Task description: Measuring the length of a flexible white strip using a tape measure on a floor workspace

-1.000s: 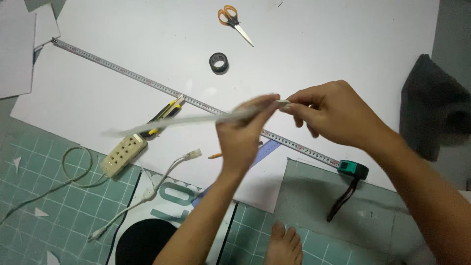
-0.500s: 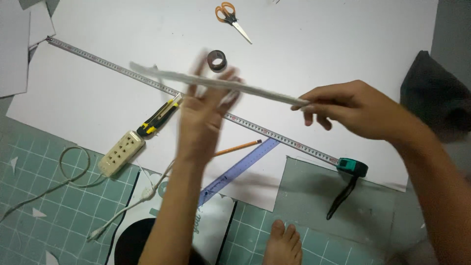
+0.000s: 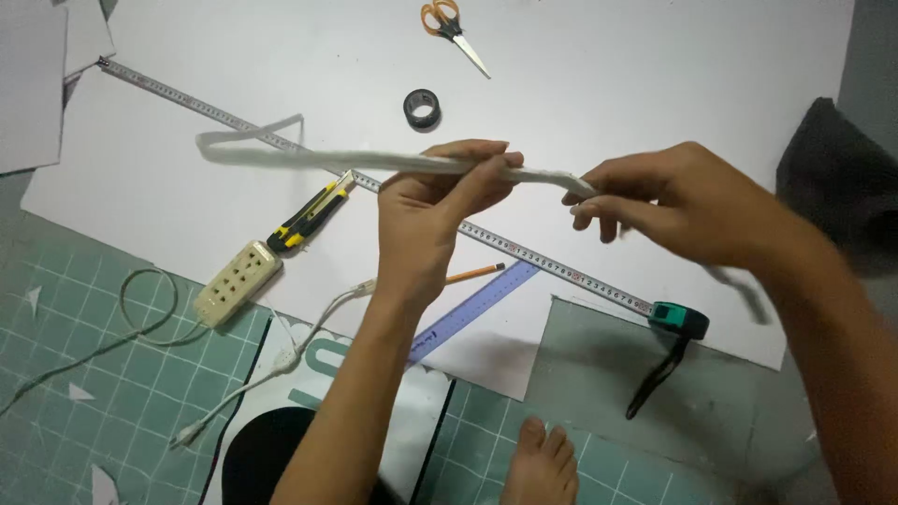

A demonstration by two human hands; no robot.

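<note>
Both my hands now grip the long white strip (image 3: 374, 159) above the white board (image 3: 655, 84), the left hand (image 3: 440, 201) having closed its spread fingers around the middle since half a second ago while the right hand (image 3: 673, 201) pinches the end, so it's steadied.

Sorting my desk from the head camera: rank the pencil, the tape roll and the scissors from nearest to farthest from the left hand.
1. Pencil: just below the left hand, lying by the blue ruler.
2. Tape roll: above the hand, on the white sheet.
3. Scissors: farthest, at the sheet's top edge.
The pencil and tape roll are close; the pencil looks slightly nearer.
</note>
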